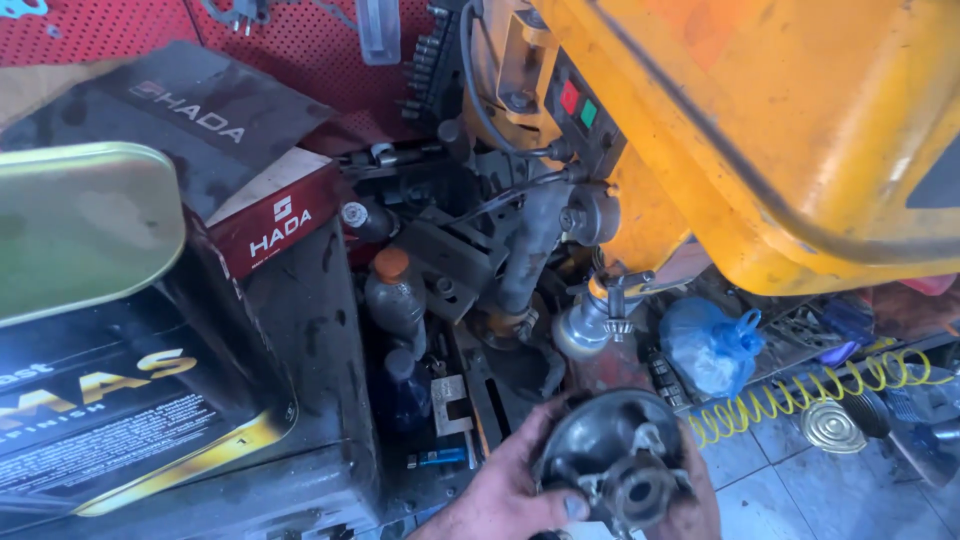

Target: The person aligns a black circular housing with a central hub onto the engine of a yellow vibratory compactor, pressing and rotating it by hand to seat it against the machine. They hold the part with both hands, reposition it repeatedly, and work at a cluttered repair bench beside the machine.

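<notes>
A round grey metal part (615, 455) with a hollow dish and a central hub sits at the bottom middle of the head view. My left hand (500, 490) grips its left rim, thumb across the lower edge. My right hand (690, 500) is mostly hidden behind the part and cups its right side. Just above the part hangs the drill chuck (590, 320) of a large yellow pillar drill (760, 130), with a chuck key (618, 318) beside it.
Dark cardboard boxes (200, 250) and a green tin lid (80, 225) fill the left. Grimy bottles (395, 300) stand by the drill column. A blue plastic bag (705, 345), a yellow coiled hose (800, 395) and a red pegboard (300, 50) lie around.
</notes>
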